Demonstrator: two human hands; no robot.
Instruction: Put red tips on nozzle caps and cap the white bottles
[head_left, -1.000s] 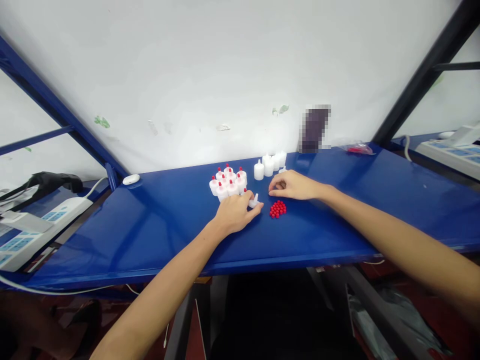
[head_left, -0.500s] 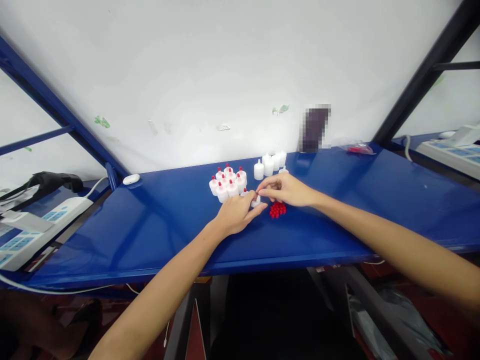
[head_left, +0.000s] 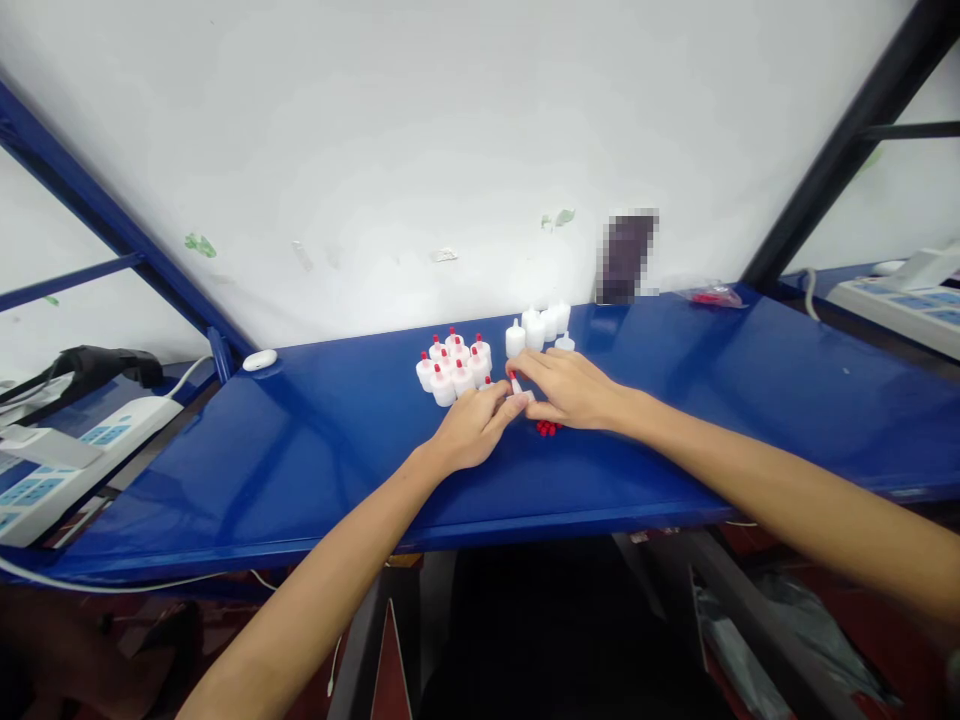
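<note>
- White wall.
- Blue counter against it.
- Left hand and right hand clamped together on one white bottle mid-counter, red cap at its nozzle.
- Red-capped bottles clustered upright; contents I can't see.
- All-white bottles near the wall.
- Loose caps beside the right hand.

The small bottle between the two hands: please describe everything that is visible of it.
The small bottle looks like white plastic, with a narrow nozzle and a red cap at its tip. It is held tilted between the left hand and right hand, which hide much of its body. How firmly the cap sits is unclear.
</note>
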